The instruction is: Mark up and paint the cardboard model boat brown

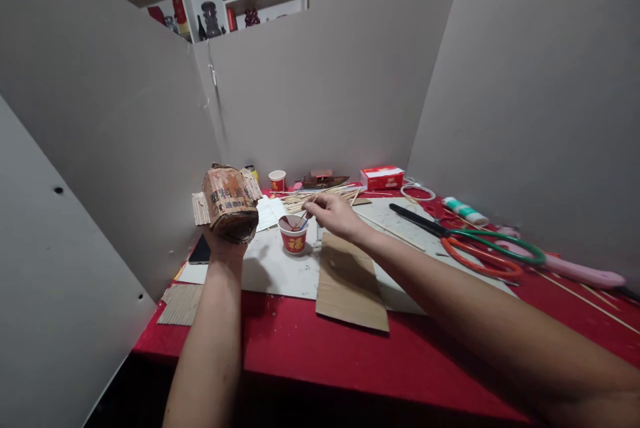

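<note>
My left hand (226, 249) is raised at the left, closed under a brown cardboard model (227, 195). The model has printed characters on its face, corrugated flaps on both sides and a dark lower edge; it hides most of my fingers. My right hand (333, 215) pinches a thin stick (302, 220) whose lower end dips into a red paper cup (293, 240) with a gold character. Brown stuff coats the cup's inside, and a small blue piece (305, 223) leans at its rim. Below my right wrist lies a flat cardboard sheet (350, 285).
A white board (280, 278) covers part of the red cloth (285, 348). Scissors (450, 235), a glue bottle (465, 211) and a pink tool (583, 271) lie right. Behind are sticks (295, 203), a second cup (277, 180), a model boat (325, 179) and a red box (382, 178).
</note>
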A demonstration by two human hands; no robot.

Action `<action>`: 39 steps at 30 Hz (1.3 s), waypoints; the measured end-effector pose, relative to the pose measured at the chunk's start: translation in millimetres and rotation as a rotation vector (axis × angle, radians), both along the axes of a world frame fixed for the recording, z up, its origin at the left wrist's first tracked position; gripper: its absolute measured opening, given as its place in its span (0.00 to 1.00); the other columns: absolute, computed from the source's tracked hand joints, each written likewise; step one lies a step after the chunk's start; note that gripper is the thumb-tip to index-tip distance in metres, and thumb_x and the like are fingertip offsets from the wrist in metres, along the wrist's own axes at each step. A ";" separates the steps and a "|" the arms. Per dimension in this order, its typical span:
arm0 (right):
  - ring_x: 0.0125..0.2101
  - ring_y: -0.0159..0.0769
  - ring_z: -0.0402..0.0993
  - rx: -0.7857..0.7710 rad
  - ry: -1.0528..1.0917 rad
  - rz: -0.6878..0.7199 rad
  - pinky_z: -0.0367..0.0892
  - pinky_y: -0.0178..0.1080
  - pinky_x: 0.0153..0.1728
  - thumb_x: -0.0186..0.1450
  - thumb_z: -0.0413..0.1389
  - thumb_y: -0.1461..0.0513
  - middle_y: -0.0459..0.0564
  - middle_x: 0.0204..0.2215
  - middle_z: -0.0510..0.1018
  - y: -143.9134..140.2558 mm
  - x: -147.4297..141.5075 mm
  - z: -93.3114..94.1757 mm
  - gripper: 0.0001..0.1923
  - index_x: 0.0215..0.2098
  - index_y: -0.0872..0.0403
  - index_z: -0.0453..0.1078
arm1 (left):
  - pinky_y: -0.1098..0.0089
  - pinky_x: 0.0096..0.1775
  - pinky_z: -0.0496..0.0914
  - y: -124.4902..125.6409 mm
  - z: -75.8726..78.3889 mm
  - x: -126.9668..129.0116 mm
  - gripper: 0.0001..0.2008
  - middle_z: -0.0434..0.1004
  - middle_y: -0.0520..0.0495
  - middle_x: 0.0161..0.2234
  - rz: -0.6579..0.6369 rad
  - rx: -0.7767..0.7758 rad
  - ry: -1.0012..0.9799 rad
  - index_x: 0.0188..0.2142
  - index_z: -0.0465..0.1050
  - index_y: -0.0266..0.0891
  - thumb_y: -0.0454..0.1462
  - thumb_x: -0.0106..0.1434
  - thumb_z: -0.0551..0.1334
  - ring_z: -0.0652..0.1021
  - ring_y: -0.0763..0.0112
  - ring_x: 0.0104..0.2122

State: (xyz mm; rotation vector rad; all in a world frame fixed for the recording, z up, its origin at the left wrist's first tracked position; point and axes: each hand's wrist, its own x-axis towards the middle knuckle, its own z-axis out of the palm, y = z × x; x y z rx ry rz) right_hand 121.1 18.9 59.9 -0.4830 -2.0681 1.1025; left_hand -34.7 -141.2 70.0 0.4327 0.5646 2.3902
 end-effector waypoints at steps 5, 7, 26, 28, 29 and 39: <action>0.18 0.27 0.62 -0.124 0.147 -0.089 0.60 0.33 0.21 0.60 0.54 0.56 0.47 0.22 0.76 5.9 7.4 -3.1 0.11 0.26 0.55 0.68 | 0.55 0.42 0.75 2.2 0.4 -1.6 0.26 0.80 0.37 0.41 -0.035 -0.032 -0.030 0.47 0.75 0.39 0.53 0.57 0.57 0.79 0.49 0.45; 0.17 0.26 0.61 -0.188 0.197 -0.121 0.59 0.32 0.20 0.61 0.54 0.55 0.47 0.22 0.76 7.7 8.1 -6.5 0.12 0.27 0.55 0.68 | 0.56 0.39 0.76 3.5 2.1 -1.0 0.26 0.80 0.37 0.40 -0.062 -0.063 -0.030 0.45 0.76 0.38 0.54 0.58 0.56 0.80 0.50 0.43; 0.11 0.21 0.62 -0.660 0.553 -0.206 0.52 0.25 0.09 0.66 0.59 0.61 0.42 0.16 0.74 15.0 16.1 8.6 0.13 0.25 0.55 0.65 | 0.55 0.42 0.76 8.2 8.6 6.6 0.25 0.82 0.38 0.40 -0.086 -0.078 -0.074 0.45 0.78 0.38 0.53 0.62 0.54 0.81 0.53 0.43; 0.12 0.21 0.63 -0.703 0.622 -0.188 0.53 0.24 0.10 0.68 0.56 0.62 0.41 0.16 0.74 13.1 20.8 17.4 0.13 0.26 0.55 0.65 | 0.55 0.43 0.76 8.7 8.5 7.9 0.25 0.82 0.39 0.39 -0.094 -0.072 -0.072 0.46 0.78 0.38 0.52 0.63 0.53 0.81 0.53 0.43; 0.12 0.21 0.64 -0.719 0.652 -0.175 0.54 0.24 0.11 0.69 0.54 0.62 0.42 0.17 0.75 11.3 23.0 21.6 0.13 0.26 0.54 0.65 | 0.55 0.43 0.76 9.0 8.5 8.8 0.24 0.82 0.40 0.39 -0.096 -0.072 -0.069 0.45 0.78 0.39 0.51 0.64 0.52 0.81 0.54 0.42; 0.13 0.21 0.67 -0.849 0.771 0.035 0.58 0.24 0.14 0.70 0.56 0.61 0.41 0.17 0.76 -24.1 30.7 46.3 0.14 0.26 0.55 0.67 | 0.59 0.34 0.77 11.6 6.5 19.5 0.29 0.83 0.39 0.38 -0.291 -0.138 0.040 0.49 0.77 0.39 0.56 0.67 0.48 0.82 0.55 0.35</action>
